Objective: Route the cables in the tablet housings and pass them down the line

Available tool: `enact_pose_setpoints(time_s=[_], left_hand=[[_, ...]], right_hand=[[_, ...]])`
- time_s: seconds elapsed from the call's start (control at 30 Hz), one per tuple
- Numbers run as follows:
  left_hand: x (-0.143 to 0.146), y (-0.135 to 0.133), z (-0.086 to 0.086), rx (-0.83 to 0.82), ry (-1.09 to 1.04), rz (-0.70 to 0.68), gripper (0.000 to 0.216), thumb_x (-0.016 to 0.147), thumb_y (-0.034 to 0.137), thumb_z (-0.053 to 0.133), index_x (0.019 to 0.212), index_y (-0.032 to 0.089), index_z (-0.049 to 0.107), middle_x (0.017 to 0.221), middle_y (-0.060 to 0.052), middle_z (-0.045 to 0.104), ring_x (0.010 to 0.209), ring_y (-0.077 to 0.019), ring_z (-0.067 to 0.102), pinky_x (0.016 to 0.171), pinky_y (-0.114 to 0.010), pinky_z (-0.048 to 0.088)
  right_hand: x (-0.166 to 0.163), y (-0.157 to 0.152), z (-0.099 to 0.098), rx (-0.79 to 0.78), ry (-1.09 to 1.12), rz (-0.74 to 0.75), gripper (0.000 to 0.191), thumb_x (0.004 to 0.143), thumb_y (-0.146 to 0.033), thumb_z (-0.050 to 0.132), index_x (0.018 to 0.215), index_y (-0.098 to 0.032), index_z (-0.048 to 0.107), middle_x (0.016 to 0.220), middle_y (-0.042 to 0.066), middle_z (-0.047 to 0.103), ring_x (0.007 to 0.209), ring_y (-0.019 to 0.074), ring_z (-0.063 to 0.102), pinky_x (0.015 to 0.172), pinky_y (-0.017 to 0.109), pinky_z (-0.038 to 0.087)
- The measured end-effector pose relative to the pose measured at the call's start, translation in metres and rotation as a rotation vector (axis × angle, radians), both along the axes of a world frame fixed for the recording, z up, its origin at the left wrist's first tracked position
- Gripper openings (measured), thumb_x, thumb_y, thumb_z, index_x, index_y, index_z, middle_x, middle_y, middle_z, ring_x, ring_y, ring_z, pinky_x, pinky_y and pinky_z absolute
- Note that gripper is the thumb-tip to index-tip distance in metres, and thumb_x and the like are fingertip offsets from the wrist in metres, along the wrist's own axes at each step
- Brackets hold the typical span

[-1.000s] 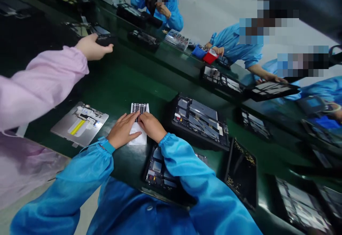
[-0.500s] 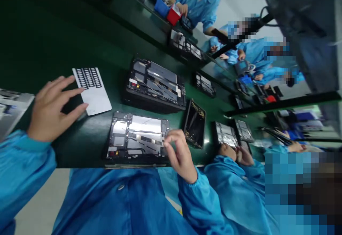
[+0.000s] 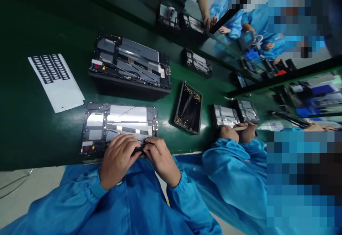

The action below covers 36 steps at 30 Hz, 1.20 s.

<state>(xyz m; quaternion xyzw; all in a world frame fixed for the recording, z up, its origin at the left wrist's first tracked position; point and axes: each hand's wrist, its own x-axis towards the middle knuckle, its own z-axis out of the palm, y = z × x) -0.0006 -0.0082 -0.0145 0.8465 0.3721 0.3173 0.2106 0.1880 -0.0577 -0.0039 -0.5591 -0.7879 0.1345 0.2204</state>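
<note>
The left hand (image 3: 119,158) and right hand (image 3: 162,161) curl over a flat black-and-silver rectangular device (image 3: 127,114), hiding its near edge; whether either grip pinches anything cannot be told.

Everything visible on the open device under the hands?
The open device is flat and roughly rectangular, its insides exposed: black frame, silver, metallic-looking panels, narrow dark strips, and small red and gold-coloured spots at the near left corner. It lies at the green table's near edge. The left hand and right hand appear to touch its near side, hiding part.
</note>
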Motion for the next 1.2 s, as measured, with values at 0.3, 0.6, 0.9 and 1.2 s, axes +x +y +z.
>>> enact_pose_setpoints(time_s=[0.3,0.6,0.9,1.2], left_hand=[[0.0,-0.001,0.0,-0.046,0.001,-0.008,0.001,0.095,0.021,0.06,0.096,0.021,0.059,0.104,-0.004,0.072,0.114,-0.0229,0.065,0.101,-0.04,0.045],[0.001,-0.001,-0.005,-0.046,0.028,-0.007,0.003,0.096,0.022,0.06,0.095,0.021,0.063,0.105,-0.004,0.073,0.114,-0.0232,0.065,0.103,-0.041,0.044],[-0.001,-0.001,-0.006,0.015,0.059,-0.038,0.012,0.098,0.022,0.057,0.092,0.022,0.067,0.105,-0.004,0.073,0.115,-0.0242,0.063,0.1,-0.042,0.046],[-0.001,0.0,-0.006,0.027,0.047,-0.044,0.012,0.098,0.022,0.057,0.093,0.022,0.067,0.104,-0.002,0.073,0.114,-0.0236,0.063,0.1,-0.041,0.046]], right_hand=[[0.0,0.001,-0.001,-0.018,-0.029,-0.006,0.009,0.102,-0.02,0.053,0.102,-0.017,0.061,0.113,0.011,0.063,0.107,0.0211,0.057,0.094,0.035,0.052],[-0.004,0.0,0.003,-0.047,-0.079,-0.024,0.014,0.104,-0.021,0.049,0.105,-0.019,0.062,0.115,0.011,0.064,0.109,0.0218,0.057,0.094,0.036,0.051],[-0.009,0.0,0.005,-0.07,-0.168,-0.048,0.014,0.103,-0.019,0.049,0.106,-0.018,0.063,0.117,0.011,0.065,0.106,0.0236,0.057,0.092,0.039,0.052],[0.005,-0.007,-0.008,0.032,0.212,-0.06,0.016,0.097,-0.013,0.059,0.11,-0.021,0.063,0.12,0.011,0.063,0.116,0.0207,0.061,0.097,0.038,0.056]])
